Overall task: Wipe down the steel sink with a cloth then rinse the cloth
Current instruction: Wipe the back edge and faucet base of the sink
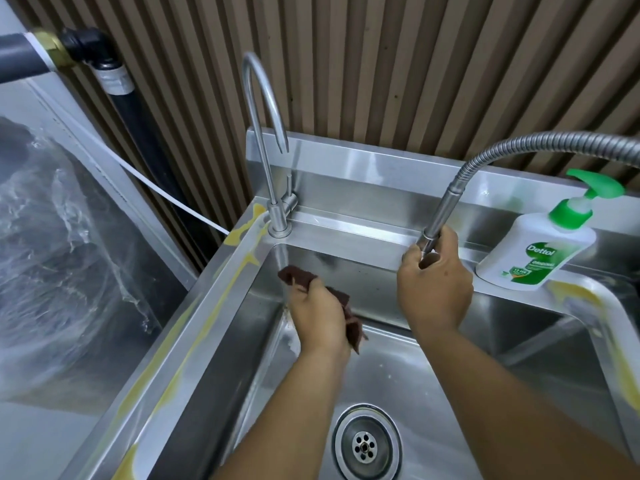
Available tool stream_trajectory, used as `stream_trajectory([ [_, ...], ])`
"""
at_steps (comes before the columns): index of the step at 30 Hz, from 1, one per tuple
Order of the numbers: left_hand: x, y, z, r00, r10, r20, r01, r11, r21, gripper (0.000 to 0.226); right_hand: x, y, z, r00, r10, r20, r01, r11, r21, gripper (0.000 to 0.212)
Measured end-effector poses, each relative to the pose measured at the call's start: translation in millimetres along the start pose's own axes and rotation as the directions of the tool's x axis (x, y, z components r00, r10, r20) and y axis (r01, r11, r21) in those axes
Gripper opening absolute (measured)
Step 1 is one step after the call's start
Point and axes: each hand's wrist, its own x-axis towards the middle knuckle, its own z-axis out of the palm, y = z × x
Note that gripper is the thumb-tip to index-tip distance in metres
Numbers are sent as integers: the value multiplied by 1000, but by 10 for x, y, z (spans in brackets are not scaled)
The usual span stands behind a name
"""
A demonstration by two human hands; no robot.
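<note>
A steel sink (398,379) fills the lower middle, with a round drain (365,443) near the bottom. My left hand (317,313) grips a dark brown cloth (351,322) against the basin's back left corner; one end of the cloth sticks out above my fingers and the other end hangs below my palm. My right hand (434,284) is closed around the nozzle end of a flexible metal hose tap (441,213) that curves in from the right. No water stream is visible.
A thin gooseneck tap (265,133) stands on the back left rim. A white and green soap pump bottle (543,244) stands on the back ledge at right. Yellowish residue streaks the sink's left rim (194,327). Plastic-wrapped surface at left; slatted wall behind.
</note>
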Motion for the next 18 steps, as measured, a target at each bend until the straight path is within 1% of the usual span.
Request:
stream_trajectory([
  [1, 40, 55, 73, 999, -47, 15, 47, 998, -41, 17, -1, 1, 1, 1000, -3, -2, 3, 1000, 1, 30],
  [3, 145, 170, 207, 995, -96, 19, 97, 993, -72, 25, 3, -3, 6, 1000, -4, -4, 4, 1000, 2, 31],
  [7, 345, 132, 137, 983, -174, -62, 174, 985, -4, 28, 2, -3, 13, 1000, 4, -1, -4, 1000, 6, 33],
  [8, 379, 120, 100, 980, -187, -63, 188, 982, 15, 30, 1, -3, 10, 1000, 5, 3, -5, 1000, 4, 33],
  [10, 379, 179, 88, 982, -186, -21, 187, 982, 28, 28, 8, 6, 7, 1000, 7, 6, -7, 1000, 4, 32],
  [13, 273, 408, 158, 989, -130, 75, 131, 991, -7, 27, 6, 12, 22, 1000, 6, 2, -6, 1000, -3, 33],
  [15, 202, 420, 158, 988, -113, 108, 112, 994, 11, 28, 7, 18, 34, 1000, 1, 3, -1, 1000, -11, 34],
  [16, 198, 375, 141, 984, -141, 107, 138, 990, 39, 28, 5, 17, 32, 1000, 4, 3, -4, 1000, -8, 34],
  [18, 238, 249, 106, 960, -253, 122, 242, 965, 102, 26, 4, 12, 21, 1000, 17, 3, -17, 1000, -2, 34],
])
